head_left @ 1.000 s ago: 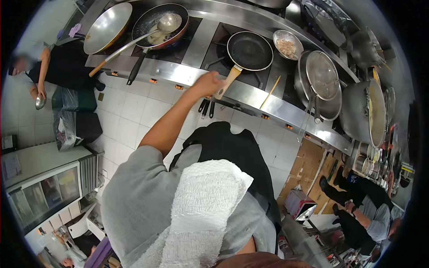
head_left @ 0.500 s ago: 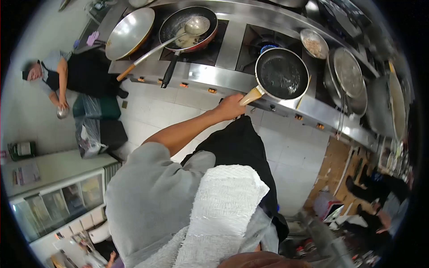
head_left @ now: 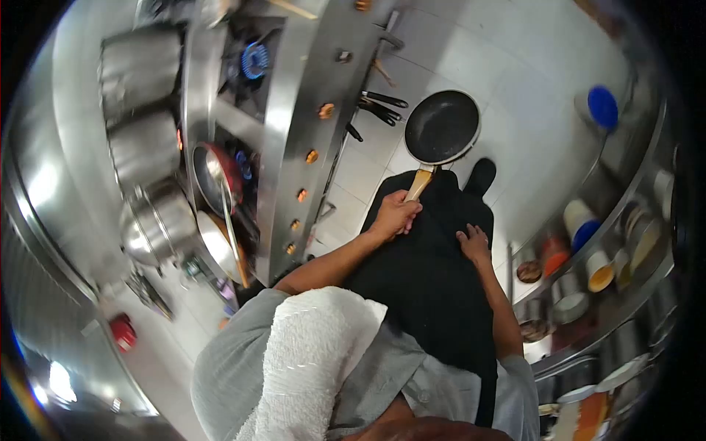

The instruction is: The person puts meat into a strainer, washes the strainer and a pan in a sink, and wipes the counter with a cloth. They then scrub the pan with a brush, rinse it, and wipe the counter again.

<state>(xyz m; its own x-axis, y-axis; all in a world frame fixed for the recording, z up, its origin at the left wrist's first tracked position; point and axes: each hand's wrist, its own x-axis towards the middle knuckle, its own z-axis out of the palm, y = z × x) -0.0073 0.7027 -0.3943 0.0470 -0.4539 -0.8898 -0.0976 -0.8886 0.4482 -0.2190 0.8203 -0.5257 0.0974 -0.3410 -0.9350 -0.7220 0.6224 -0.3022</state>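
My left hand (head_left: 396, 216) is closed round the pale wooden handle (head_left: 419, 184) of a black frying pan (head_left: 441, 126). The pan is held out over the tiled floor, away from the stove, and its inside looks dark with no food visible. Beside the black apron (head_left: 430, 257), my right hand (head_left: 473, 241) hangs with its fingers apart, holding nothing. A white towel (head_left: 312, 353) lies over my left shoulder.
The stove edge (head_left: 294, 125) runs along the left, with a lit burner (head_left: 255, 60), a red pan (head_left: 226, 170) holding a ladle, and a large steel pot (head_left: 158, 226). Black handles (head_left: 382, 109) jut from the stove front. On the right, a shelf holds containers (head_left: 570, 298).
The view has turned away from the stove. The frying pan has moved off the stove top to over the floor, still in my left hand. My right hand has come into view.
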